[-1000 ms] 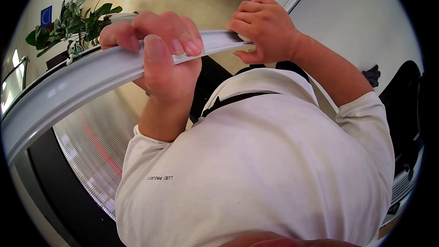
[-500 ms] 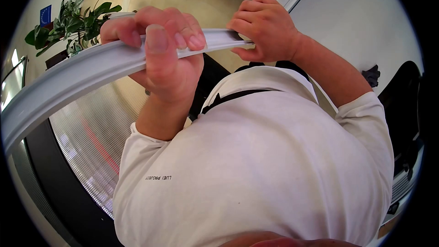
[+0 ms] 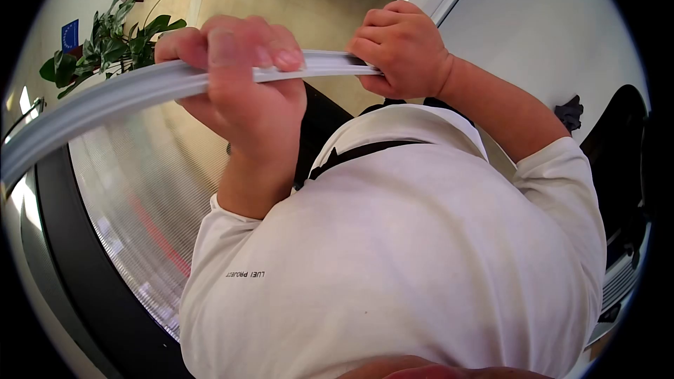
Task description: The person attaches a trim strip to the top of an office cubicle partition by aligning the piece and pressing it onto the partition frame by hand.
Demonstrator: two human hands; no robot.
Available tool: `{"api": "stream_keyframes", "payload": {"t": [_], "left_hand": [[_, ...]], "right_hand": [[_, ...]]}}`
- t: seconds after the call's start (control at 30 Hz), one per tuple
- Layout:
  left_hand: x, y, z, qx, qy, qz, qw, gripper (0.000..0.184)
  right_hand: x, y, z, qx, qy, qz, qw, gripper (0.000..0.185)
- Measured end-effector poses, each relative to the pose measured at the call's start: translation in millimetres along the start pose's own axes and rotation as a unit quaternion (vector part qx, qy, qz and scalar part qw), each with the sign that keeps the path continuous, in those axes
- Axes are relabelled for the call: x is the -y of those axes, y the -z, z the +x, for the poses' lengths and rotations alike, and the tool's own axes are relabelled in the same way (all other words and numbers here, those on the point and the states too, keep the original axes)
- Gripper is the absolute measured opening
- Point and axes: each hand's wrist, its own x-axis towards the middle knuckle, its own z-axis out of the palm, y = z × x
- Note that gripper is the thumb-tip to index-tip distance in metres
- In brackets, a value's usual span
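Note:
A long, pale grey-white channel-shaped strip (image 3: 140,89) runs from the left edge of the head view across in front of my chest. My left hand (image 3: 242,77) is wrapped around its middle part, with the thumb on the near side and the fingers over the top. My right hand (image 3: 404,49) is closed around the strip's right end. A dark gap shows in the channel just beside the right fingers. The far left end of the strip runs out of view.
A leafy plant (image 3: 105,42) stands at the upper left near a small blue sign (image 3: 70,35). A ribbed translucent panel (image 3: 133,189) with a black frame (image 3: 91,260) is at left. A black chair (image 3: 618,161) stands at right, beside a white surface (image 3: 533,35).
The strip's left part has risen in view. My left hand has shifted slightly left, and my right hand has come slightly down and left. Both keep their hold.

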Motion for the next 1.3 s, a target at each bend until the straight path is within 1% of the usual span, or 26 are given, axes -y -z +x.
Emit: {"api": "stream_keyframes", "payload": {"t": [0.07,0.1,0.17,0.2,0.27,0.3,0.4,0.43,0.53,0.57,0.67,0.77,0.8,0.83,0.87,1.03,1.13,1.3], "left_hand": [[-0.5,5.4,3.3,-0.042,0.031,-0.035,0.998,0.012],[-0.9,11.1,4.2,-0.042,0.031,-0.036,0.998,0.012],[-1.8,22.0,2.4,-0.004,0.028,-0.032,0.999,0.011],[-2.3,21.3,0.6,-0.005,0.028,-0.031,0.999,0.011],[-3.1,15.6,-6.6,0.007,-0.002,-0.018,1.000,0.009],[-3.3,15.1,-9.0,0.006,-0.003,-0.017,1.000,0.009],[-3.3,17.2,-11.8,0.061,-0.038,0.002,0.997,0.005],[-3.1,18.6,-11.8,0.061,-0.038,0.002,0.997,0.005],[-3.2,26.2,-10.3,0.041,-0.026,-0.014,0.999,0.010],[-3.7,30.0,-9.1,0.076,-0.030,-0.017,0.997,0.012],[-3.5,33.0,-8.2,0.127,-0.043,-0.031,0.990,0.017],[0.6,34.7,-6.8,0.145,-0.053,-0.048,0.987,0.019],[0.9,34.4,-6.0,0.148,-0.044,-0.063,0.986,0.019],[1.2,34.0,-5.5,0.149,-0.039,-0.070,0.986,0.019],[1.5,33.6,-5.0,0.150,-0.034,-0.077,0.985,0.019],[-3.8,38.3,-3.0,0.159,-0.034,-0.056,0.985,0.019],[-3.3,41.3,-0.4,0.157,-0.026,-0.058,0.985,0.018],[-4.0,51.9,2.5,0.126,-0.004,-0.068,0.990,0.016]], "right_hand": [[0.3,-0.8,-0.4,-0.001,-0.003,0.008,1.000,0.029],[0.6,-1.6,1.5,-0.004,0.000,0.006,1.000,0.028],[1.8,-3.1,4.1,-0.006,0.004,0.005,1.000,0.028],[1.9,-4.0,4.9,-0.009,0.006,0.005,1.000,0.029],[2.2,-5.6,6.3,-0.012,0.009,0.006,1.000,0.029],[2.1,-5.8,6.9,-0.011,0.013,0.007,1.000,0.030],[3.6,-6.1,8.7,-0.007,0.015,0.011,1.000,0.031],[4.0,-5.8,8.8,-0.006,0.013,0.014,1.000,0.031],[4.1,-6.2,10.3,-0.013,0.015,0.019,1.000,0.033],[3.8,-6.5,11.4,-0.014,0.015,0.019,1.000,0.033],[4.7,-6.0,11.6,-0.019,0.022,0.027,0.999,0.034],[4.2,-1.5,11.6,0.012,0.015,0.039,0.999,0.035],[4.5,0.0,12.4,0.014,0.014,0.039,0.999,0.029],[3.9,1.2,11.9,0.017,0.012,0.040,0.999,0.025],[3.8,2.6,12.3,0.018,0.013,0.041,0.999,0.025],[2.5,9.0,16.0,0.065,0.024,0.050,0.996,0.031],[3.6,11.6,16.3,0.090,0.015,0.047,0.995,0.035],[7.6,11.6,17.9,0.094,0.014,0.033,0.995,0.035]]}}
